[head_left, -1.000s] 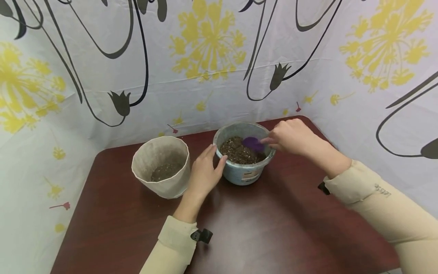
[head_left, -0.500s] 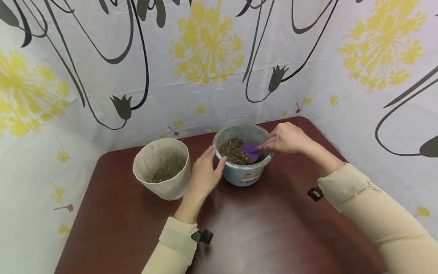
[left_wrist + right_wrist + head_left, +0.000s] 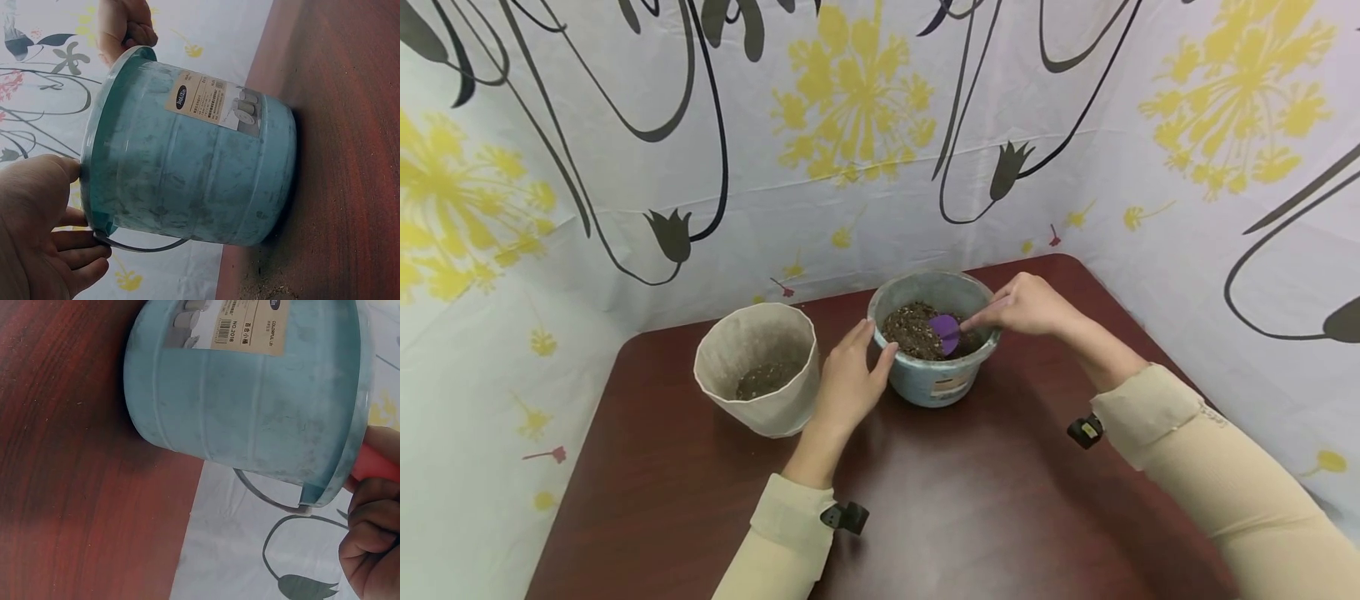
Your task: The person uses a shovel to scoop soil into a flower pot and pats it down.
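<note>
A light blue bucket (image 3: 928, 382) with dark soil (image 3: 913, 329) in it stands upright near the table's back edge. My right hand (image 3: 1032, 305) grips the handle of a small garden trowel, whose purple blade (image 3: 945, 332) sits partly in the soil. Seen from the right wrist, the trowel handle (image 3: 377, 464) is red and runs between the fingers just past the rim. My left hand (image 3: 850, 375) rests against the bucket's left rim, thumb and fingers spread and loosely bent. In the left wrist view the thumb tip touches the rim close to the wire handle (image 3: 144, 249).
A whitish plant pot (image 3: 775, 408) stands left of the bucket, with a little soil (image 3: 769, 379) at its bottom. Both are on a dark red wooden table (image 3: 970, 492). Behind hangs a white cloth (image 3: 752, 192) with a flower print.
The trowel blade has tilted from lying flatter to more upright and shifted slightly left and down into the soil. My right forearm has drawn left a little. My left hand stays at the rim.
</note>
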### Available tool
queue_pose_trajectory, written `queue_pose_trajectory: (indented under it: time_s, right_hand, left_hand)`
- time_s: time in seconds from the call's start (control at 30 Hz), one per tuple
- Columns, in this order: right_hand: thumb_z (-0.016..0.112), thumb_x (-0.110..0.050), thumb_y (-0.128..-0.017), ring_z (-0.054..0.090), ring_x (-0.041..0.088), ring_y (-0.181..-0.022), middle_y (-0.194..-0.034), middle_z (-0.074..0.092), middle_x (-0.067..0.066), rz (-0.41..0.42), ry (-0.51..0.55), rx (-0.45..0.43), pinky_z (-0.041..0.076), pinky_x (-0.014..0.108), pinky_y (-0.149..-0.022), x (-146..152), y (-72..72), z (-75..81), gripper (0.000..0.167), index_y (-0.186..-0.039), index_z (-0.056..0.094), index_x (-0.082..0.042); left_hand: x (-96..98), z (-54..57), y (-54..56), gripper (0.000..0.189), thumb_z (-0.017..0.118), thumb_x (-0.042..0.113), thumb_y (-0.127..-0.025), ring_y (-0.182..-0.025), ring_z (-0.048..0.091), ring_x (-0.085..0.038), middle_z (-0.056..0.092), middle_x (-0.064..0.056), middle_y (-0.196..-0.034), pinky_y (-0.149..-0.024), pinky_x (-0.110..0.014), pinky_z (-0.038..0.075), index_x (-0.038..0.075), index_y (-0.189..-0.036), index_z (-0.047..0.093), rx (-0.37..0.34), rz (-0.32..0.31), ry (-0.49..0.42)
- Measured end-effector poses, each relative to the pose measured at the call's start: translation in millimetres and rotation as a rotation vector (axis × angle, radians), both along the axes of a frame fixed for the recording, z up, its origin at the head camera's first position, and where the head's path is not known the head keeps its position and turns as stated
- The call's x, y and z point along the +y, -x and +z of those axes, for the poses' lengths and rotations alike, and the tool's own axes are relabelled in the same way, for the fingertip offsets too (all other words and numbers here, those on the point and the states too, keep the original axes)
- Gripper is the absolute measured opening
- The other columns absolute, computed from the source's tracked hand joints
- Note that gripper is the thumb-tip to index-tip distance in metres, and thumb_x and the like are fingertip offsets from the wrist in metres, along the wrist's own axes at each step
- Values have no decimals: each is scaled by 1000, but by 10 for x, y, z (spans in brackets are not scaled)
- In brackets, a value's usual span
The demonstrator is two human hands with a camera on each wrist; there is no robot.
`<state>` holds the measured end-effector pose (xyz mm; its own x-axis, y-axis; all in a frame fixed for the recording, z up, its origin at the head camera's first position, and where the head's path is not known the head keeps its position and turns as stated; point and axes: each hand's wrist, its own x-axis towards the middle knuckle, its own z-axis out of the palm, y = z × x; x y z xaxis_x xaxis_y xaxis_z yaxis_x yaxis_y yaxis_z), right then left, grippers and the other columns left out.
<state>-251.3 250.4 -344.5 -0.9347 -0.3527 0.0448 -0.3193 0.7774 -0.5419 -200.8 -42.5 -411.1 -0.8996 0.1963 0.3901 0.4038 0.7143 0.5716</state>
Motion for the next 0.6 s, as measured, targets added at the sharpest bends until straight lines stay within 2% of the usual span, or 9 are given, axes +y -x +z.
queue_pose_trajectory:
  time_s: [0.23, 0.37, 0.47, 0.53, 0.6]
  right_hand:
    - [76, -31, -91, 12, 6, -55, -49, 32, -12, -25, 43, -37, 16, 24, -45, 18, 11, -24, 9, -91, 84, -35]
    - [74, -33, -93, 13, 4, -55, -57, 58, -10, -8, 54, -54, 18, 24, -45, 34, 9, -20, 10, -94, 84, -33]
    - [73, -35, -93, 38, -4, -55, -79, 76, -9, -10, 86, -94, 31, 20, -49, 56, -1, -12, 12, -97, 84, -31]
    - [74, -38, -92, 58, -4, -70, -88, 78, -9, -26, 124, -133, 42, 17, -59, 67, -8, -4, 13, -98, 84, -31]
    - [76, -42, -90, 68, 0, -93, -94, 78, -9, -53, 167, -176, 49, 17, -75, 73, -17, 7, 16, -99, 84, -31]
  left_hand:
    - [-4, 15, -10, 60, 59, 40, -102, -135, 51, -34, 53, -21, -146, -113, -44, 40, -5, -141, 55, -6, -4, -10]
    - [-5, 10, -12, 60, 59, 41, -102, -135, 52, -34, 53, -20, -146, -113, -44, 40, -4, -141, 55, -2, -1, -9]
    - [-3, 3, -5, 60, 59, 41, -102, -135, 52, -33, 54, -19, -146, -113, -43, 40, -4, -141, 56, -2, -2, -7]
    - [-6, 1, -2, 60, 59, 41, -102, -135, 52, -33, 54, -20, -146, -113, -43, 40, -4, -141, 56, 0, -2, -8]
    - [-11, 2, -1, 59, 60, 41, -102, -135, 52, -34, 54, -21, -145, -113, -43, 40, -4, -141, 56, 4, -4, -16]
